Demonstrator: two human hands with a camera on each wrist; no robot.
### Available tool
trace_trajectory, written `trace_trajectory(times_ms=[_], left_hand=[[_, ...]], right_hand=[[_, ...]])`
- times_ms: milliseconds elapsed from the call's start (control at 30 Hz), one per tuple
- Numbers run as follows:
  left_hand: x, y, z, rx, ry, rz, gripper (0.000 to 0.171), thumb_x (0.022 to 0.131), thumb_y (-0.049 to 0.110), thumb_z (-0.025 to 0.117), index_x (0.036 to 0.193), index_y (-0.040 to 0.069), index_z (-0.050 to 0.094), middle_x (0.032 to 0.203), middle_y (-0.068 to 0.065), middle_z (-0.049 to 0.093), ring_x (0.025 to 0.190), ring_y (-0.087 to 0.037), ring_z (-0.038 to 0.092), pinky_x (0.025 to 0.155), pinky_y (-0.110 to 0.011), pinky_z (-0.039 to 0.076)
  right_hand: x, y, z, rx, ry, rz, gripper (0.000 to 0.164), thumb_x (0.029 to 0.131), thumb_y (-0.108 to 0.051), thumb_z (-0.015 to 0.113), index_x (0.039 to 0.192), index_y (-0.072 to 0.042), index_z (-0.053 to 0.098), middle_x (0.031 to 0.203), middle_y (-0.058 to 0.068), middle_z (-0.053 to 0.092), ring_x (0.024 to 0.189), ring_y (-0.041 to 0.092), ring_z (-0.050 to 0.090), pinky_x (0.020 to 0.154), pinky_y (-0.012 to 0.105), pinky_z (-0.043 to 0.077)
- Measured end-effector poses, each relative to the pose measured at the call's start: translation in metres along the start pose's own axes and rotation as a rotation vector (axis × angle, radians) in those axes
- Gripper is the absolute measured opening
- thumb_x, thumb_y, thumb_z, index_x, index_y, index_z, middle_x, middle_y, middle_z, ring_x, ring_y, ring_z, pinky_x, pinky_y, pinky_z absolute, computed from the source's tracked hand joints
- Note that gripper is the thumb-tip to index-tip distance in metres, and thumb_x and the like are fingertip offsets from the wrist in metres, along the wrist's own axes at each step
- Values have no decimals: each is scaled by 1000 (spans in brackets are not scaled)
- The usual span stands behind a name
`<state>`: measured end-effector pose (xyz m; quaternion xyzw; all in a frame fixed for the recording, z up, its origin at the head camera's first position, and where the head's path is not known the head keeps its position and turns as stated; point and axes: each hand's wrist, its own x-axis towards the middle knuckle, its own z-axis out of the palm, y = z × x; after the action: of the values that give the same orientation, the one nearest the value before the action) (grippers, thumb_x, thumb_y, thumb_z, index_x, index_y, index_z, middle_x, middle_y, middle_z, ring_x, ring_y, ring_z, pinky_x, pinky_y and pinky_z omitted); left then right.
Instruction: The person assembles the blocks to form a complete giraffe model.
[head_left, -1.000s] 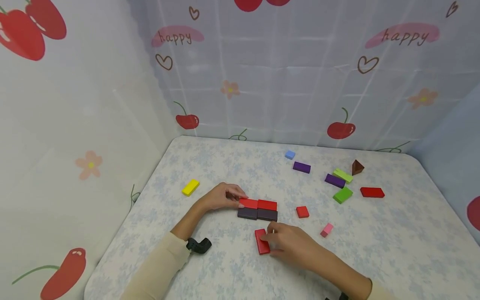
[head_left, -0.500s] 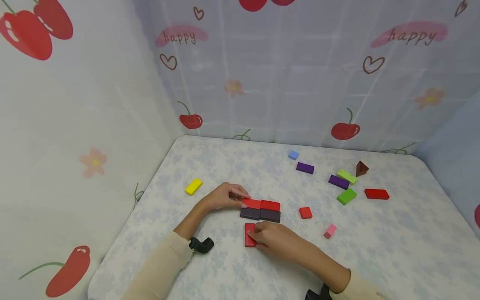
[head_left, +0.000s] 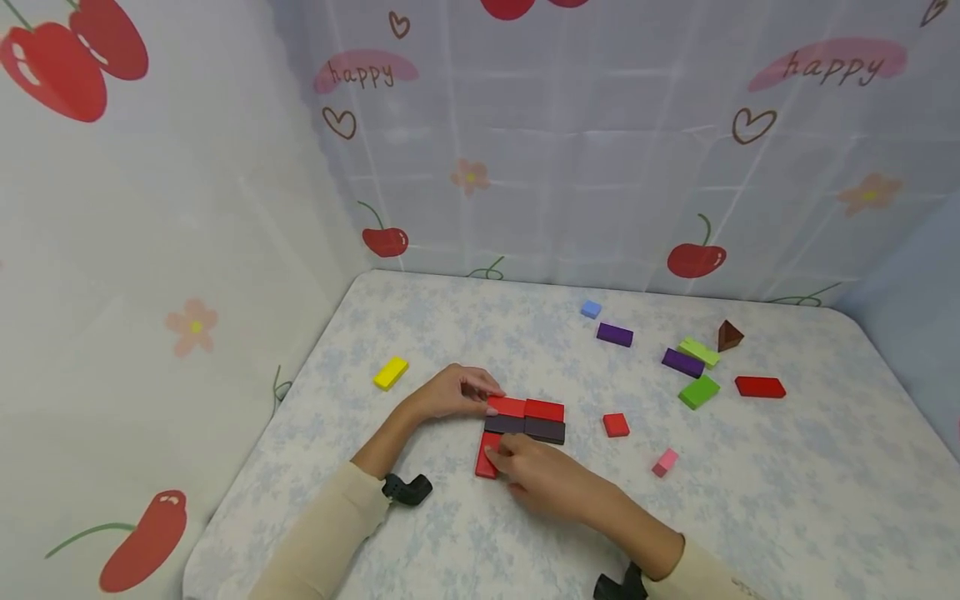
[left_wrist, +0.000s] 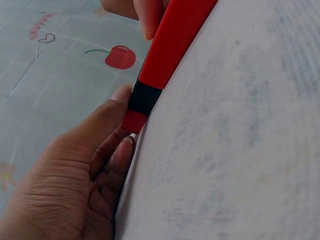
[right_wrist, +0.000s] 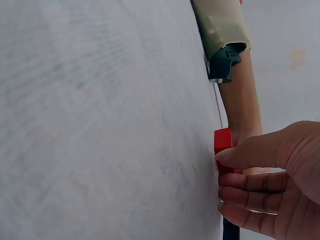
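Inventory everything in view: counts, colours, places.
Yellow block: 1, yellow, left
Dark blocks: 2, black, centre
Red blocks: 5, red, three central, two right
Purple blocks: 2, purple, back
Blue block: 1, blue, back
Green blocks: 2, green and lime, right
Pink block: 1, pink, right
Pyramid: 1, brown, right
Table: 1, pale, beneath
Curtain: 1, pale, behind
Cameras: 2, black, wrists
Sleeves: 2, beige, forearms
Left hand: 1, bare, pinching red block
Right hand: 1, bare, holding red block

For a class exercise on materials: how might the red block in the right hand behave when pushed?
The red block looks stiff, given its straight edges. Its flat faces suggest sliding, not rolling; its low, broad shape makes tipping unlikely.
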<state>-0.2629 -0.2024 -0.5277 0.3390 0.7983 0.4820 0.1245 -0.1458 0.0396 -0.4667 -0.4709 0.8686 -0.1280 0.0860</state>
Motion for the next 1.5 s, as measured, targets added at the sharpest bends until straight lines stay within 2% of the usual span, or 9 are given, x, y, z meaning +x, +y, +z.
trace_trajectory(times_ms=[233, 533, 800, 900, 1033, 1100, 1267, 1500], left_hand=[[2, 2, -1, -11, 9, -4, 29, 86, 16, 84, 115, 17, 80, 109, 6, 72, 90, -16, 65, 82, -33, 56], [1, 3, -1, 0, -5, -16, 29, 87, 20, 84, 115, 17, 80, 110, 5, 72, 91, -15, 66, 82, -32, 56], [-2, 4, -2, 26, -3, -13, 29, 87, 21, 83, 116, 19, 79, 110, 9, 72, 90, -14, 64, 82, -32, 56], [-2, 4, -1, 18, -3, -9, 28, 87, 20, 83, 115, 18, 79, 109, 9, 72, 90, -14, 64, 81, -32, 56], [0, 4, -1, 13, -1, 0, 28, 87, 20, 83, 115, 18, 79, 110, 7, 72, 90, -15, 64, 81, -32, 56], [1, 3, -2, 23, 0, 8, 28, 87, 21, 83, 115, 18, 79, 110, 6, 72, 90, -15, 64, 81, -32, 56], [0, 3, -1, 16, 7, 16, 28, 87, 20, 83, 114, 18, 80, 110, 5, 73, 90, -15, 64, 81, -31, 56], [-2, 5, 1, -12, 10, -9, 28, 85, 18, 85, 113, 18, 80, 109, 4, 73, 88, -13, 63, 79, -29, 54]], right_hand=[[-1, 3, -1, 51, -3, 15, 53, 90, -10, 78, 140, -4, 61, 111, 4, 59, 88, 8, 50, 73, 19, 47], [-1, 3, -1, 69, -17, 30, 54, 90, -12, 78, 141, -5, 60, 108, 2, 57, 86, 7, 46, 71, 19, 46], [-3, 7, -9, 117, -28, 63, 57, 92, -19, 77, 145, -8, 57, 108, 1, 60, 89, 7, 53, 76, 22, 51], [-7, 11, -18, 136, -11, 98, 59, 94, -22, 75, 148, -10, 54, 120, 3, 63, 101, 11, 59, 84, 28, 55], [-18, 21, -42, 112, 87, 166, 57, 94, -24, 75, 146, -11, 56, 127, 7, 64, 110, 21, 63, 89, 39, 56], [-25, 29, -55, 87, 142, 207, 56, 93, -24, 77, 144, -11, 58, 124, 9, 65, 109, 23, 64, 88, 41, 57], [-46, 64, -81, 43, 268, 294, 57, 90, -21, 79, 142, -8, 59, 130, 16, 65, 118, 34, 63, 91, 49, 55], [-82, 109, -108, 105, 440, 432, 50, 90, -19, 80, 134, -2, 64, 121, 20, 67, 104, 36, 67, 81, 50, 59]])
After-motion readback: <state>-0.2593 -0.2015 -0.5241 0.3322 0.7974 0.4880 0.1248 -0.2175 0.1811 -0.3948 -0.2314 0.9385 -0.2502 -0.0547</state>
